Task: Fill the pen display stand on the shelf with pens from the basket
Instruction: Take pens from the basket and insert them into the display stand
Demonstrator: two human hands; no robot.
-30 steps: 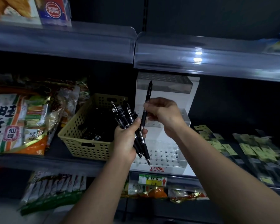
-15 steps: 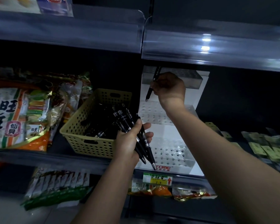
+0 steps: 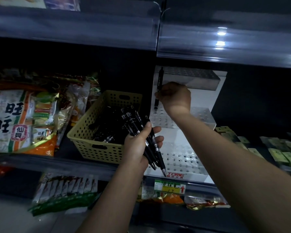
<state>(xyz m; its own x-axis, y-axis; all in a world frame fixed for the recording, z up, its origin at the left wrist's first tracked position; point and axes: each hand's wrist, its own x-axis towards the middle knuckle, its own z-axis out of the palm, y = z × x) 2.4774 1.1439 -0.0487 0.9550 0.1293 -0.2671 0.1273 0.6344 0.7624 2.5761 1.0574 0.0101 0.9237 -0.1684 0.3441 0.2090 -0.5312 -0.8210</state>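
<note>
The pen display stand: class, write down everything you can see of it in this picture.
The pen display stand is white, apparently plastic, with three stepped tiers of clear, hole-pierced trays and red "TOME" lettering on its front lip. It stands upright on the shelf, right of the yellow basket. Its holes look empty. The right hand holds one black pen upright at the middle tier's left end.

One basket [image 3: 97, 145], two hands [image 3: 138, 145]

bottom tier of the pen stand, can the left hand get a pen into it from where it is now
Probably yes: the left hand hangs just beside the bottom tier, nothing between them. But it grips a bundle of pens, so it likely cannot single one out alone.
</note>
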